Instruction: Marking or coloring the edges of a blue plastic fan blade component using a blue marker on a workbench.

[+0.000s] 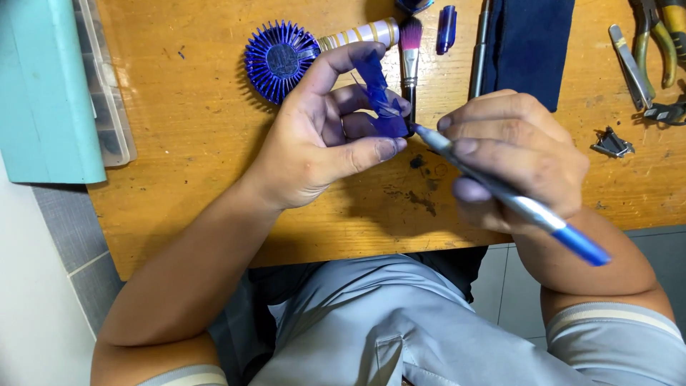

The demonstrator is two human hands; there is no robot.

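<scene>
Your hands have open wood along the near edge of the wooden table [193, 214], towards your body. Further back, the blue finned disc [279, 58], brush [409, 53] and dark cloth [529, 46] crowd the way; pliers [654, 50] and a metal clip [612, 143] block the right.

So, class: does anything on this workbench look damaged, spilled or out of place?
Yes: dark stains or scorch marks blotch the wooden table near its front edge, below the left hand and its blue plastic part. Otherwise nothing stands out.

Both hands raised, near together — left hand [325, 136] palm up, fingers pinched; right hand [514, 154] curled shut.
</scene>
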